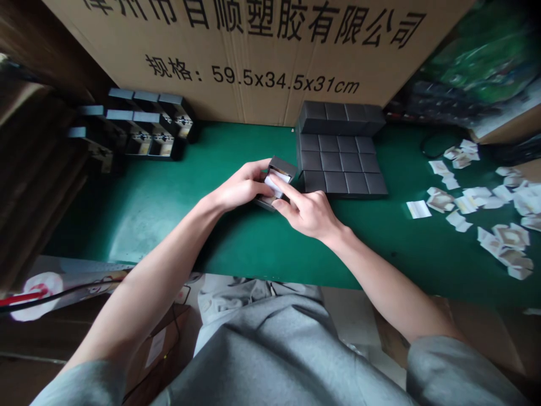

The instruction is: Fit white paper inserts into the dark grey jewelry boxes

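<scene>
My left hand [242,187] is wrapped around a small dark box [282,165] over the green tabletop, its lid raised on the far side. A white paper insert [279,179] lies in the mouth of the box, with my left thumb across its near side. From the right, my right hand [313,213] has its index finger on the insert and its thumb at the near edge of the box; its other fingers are curled. The fingers cover part of the box's inside.
Closed dark boxes [341,152] stand in stacked rows just right of my hands. Several open boxes [147,135] sit at the back left. Folded white paper inserts [477,197] are scattered on the right of the green table [236,242]. A big carton [253,101] stands behind.
</scene>
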The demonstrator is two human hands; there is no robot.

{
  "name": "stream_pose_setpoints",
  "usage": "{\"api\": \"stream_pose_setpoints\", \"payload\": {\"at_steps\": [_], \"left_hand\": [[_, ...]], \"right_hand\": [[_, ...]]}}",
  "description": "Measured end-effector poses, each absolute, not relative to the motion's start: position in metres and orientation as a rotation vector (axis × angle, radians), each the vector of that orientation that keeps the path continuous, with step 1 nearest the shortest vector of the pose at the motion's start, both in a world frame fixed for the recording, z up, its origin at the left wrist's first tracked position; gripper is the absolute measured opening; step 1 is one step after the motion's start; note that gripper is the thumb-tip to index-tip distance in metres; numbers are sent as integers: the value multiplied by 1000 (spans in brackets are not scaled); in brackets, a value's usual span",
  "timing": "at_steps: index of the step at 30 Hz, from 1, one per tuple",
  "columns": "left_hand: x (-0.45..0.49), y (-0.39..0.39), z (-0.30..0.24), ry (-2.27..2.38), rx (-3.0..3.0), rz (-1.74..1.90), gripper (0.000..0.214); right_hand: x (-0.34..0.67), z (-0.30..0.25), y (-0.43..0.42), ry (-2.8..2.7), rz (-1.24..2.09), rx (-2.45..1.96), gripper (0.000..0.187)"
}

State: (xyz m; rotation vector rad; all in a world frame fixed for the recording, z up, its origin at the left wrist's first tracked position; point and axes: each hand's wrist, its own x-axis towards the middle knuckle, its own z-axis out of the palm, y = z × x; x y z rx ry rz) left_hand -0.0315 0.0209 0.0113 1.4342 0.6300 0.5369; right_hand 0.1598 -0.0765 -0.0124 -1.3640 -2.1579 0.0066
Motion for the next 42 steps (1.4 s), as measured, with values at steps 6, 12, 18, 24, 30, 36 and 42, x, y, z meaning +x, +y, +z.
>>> {"api": "stream_pose_setpoints", "payload": {"at_steps": [6,12,18,24,30,36,42], "left_hand": [[-31,22,8,578,1547,600,43],[-27,17,11,562,1482,623,52],[-27,21,7,658,1422,667,50],[-29,22,5,658,1441,705,46],[-28,20,6,673,1533,703,42],[-28,20,6,679,1600,697,36],[-29,18,8,648,1587,665,49]], "right_hand": [[155,-12,-77,-2124,50,-1441,50],[157,-8,-77,-2245,89,-1520,67],[159,-3,-78,-2268,213,-1537,71],[158,-7,-78,-2243,177,-1566,65],[155,-10,-77,-2240,123,-1653,68],[153,-7,-78,-2264,142,-1700,69],[152,-8,-78,-2251,145,-1680,68]]}}
